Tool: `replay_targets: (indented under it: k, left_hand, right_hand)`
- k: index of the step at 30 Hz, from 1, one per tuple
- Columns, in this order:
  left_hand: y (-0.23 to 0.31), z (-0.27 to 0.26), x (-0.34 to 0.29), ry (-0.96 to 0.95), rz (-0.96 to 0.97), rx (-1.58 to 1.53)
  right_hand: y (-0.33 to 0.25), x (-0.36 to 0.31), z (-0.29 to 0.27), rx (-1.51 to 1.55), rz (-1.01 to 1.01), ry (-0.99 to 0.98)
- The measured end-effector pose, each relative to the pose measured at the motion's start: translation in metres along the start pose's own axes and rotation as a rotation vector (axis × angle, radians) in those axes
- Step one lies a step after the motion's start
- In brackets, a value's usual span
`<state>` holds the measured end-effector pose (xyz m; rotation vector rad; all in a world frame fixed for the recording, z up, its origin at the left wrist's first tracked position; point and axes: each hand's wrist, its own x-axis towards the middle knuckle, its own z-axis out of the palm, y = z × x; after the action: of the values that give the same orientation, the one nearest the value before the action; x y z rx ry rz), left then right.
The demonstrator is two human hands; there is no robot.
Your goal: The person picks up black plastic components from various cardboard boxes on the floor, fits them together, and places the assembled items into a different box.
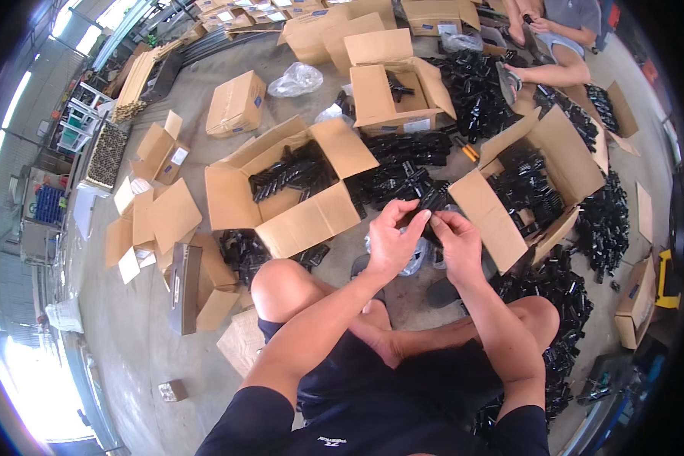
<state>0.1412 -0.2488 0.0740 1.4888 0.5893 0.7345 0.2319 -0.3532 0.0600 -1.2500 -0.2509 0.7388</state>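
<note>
In front of my crossed legs, my left hand and my right hand meet, both closed on one small black plastic part. Its exact kind is too dark to make out. Left of my hands stands an open cardboard box with several black parts inside. To their right, a second open box is filled with similar black parts. Behind my hands, more loose black parts lie heaped on the floor. Clear plastic bags show just below my hands.
Another open box stands farther off, beside an orange-handled tool. A large heap of black parts lies against my right knee. Another person sits at the far right. Closed and flattened cartons stand to the left.
</note>
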Motion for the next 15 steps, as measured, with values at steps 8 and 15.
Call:
replay_targets:
  k: [8,15]
  left_hand:
    - [-0.005,-0.018,-0.005,0.036,-0.009,0.006]
    - [-0.005,-0.02,-0.006,0.041,0.015,0.096]
  right_hand:
    - [0.013,-0.005,0.019,0.083,0.027,0.014]
    - [0.018,-0.004,0.019,0.145,0.031,0.009]
